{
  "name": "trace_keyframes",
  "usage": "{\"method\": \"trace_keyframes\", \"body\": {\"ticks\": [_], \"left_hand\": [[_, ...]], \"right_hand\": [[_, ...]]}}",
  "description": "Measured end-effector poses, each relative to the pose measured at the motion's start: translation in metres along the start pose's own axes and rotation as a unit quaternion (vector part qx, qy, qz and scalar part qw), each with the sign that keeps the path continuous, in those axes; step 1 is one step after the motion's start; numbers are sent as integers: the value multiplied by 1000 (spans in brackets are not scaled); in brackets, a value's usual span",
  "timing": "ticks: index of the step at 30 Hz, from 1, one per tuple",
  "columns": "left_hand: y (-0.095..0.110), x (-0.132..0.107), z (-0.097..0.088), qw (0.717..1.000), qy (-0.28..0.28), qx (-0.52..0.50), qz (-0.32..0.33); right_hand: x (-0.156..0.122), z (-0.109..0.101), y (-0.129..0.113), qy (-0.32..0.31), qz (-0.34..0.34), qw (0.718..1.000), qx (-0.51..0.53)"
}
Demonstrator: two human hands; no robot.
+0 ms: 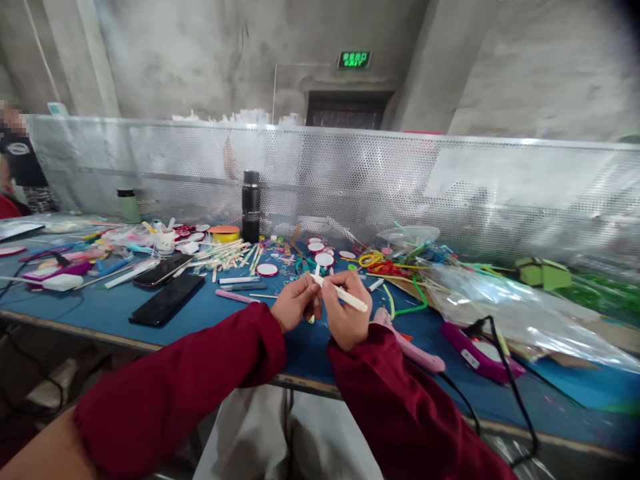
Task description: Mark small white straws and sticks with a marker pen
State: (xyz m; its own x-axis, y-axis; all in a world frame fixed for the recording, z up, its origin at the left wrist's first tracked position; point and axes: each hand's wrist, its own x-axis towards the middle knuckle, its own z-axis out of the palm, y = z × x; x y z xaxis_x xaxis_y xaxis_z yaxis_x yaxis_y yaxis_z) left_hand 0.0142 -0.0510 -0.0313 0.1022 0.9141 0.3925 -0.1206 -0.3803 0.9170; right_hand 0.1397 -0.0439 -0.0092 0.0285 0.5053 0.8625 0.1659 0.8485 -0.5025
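Both hands meet above the front edge of the blue table. My right hand is closed around a cream-white marker pen, its tip pointing toward my left hand. My left hand pinches a thin, flat stick whose brownish upper end shows above the fingers; the rest is mostly covered. The pen's tip is close to the stick, but I cannot tell whether they touch. On the table just left of my left hand lie a pink pen and some white markers.
Two dark phones lie to the left, near a pile of wooden sticks. A black bottle stands behind. At right are a pink glue gun, a purple power strip with black cables, and clear plastic bags.
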Motion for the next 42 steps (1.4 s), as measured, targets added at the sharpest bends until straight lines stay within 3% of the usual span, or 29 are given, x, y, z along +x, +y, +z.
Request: {"method": "trace_keyframes", "body": {"ticks": [8, 16, 29, 37, 42], "left_hand": [[-4, 1, 1, 1000, 3, 15, 7], [-4, 0, 1, 1000, 7, 17, 7], [0, -1, 2, 1000, 15, 11, -12], [-1, -2, 1, 1000, 16, 14, 0], [-3, -2, -1, 999, 22, 22, -7]], "right_hand": [[-3, 2, 15, -30, 0, 999, -20], [-4, 4, 14, -44, 11, 999, -18], [-1, 2, 15, -3, 1, 999, -47], [-3, 5, 13, -34, -7, 999, -22], [0, 3, 13, -21, -18, 998, -63]]}}
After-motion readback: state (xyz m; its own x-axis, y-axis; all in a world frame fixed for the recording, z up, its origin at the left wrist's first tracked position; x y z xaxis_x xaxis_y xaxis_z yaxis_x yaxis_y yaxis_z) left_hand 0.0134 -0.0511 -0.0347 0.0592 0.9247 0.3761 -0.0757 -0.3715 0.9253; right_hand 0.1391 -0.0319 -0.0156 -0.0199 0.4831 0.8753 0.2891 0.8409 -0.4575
